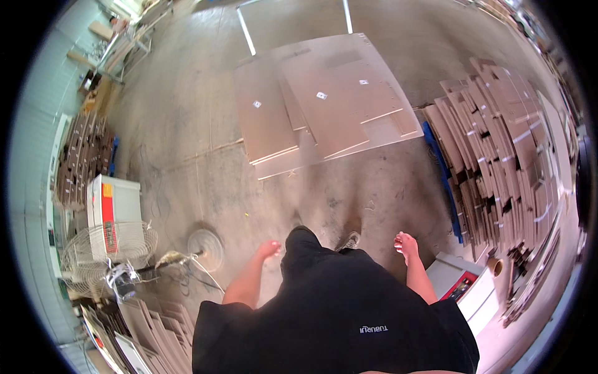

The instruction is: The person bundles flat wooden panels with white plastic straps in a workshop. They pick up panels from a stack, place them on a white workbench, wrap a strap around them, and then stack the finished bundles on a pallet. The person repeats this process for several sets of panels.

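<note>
My left hand [270, 249] hangs beside my body, its fingers loosely bent and a little blurred, with nothing visible in it. On the other side my right hand [406, 244] is held away from my body, fingers partly curled and slightly apart, also with nothing visible in it. Neither hand touches anything. Ahead on the floor lie large flat brown cardboard sheets [330, 118], overlapping each other, some bearing small white labels. The hands are well short of their near edge.
Stacked folded cardboard [492, 156] stands on a blue pallet [443, 181] at right. At left are a wire-caged fan [81, 258] with a round base [206, 249], a white-and-red machine [124, 206] and another cardboard stack [81, 159]. A white cabinet [483, 305] stands near my right arm.
</note>
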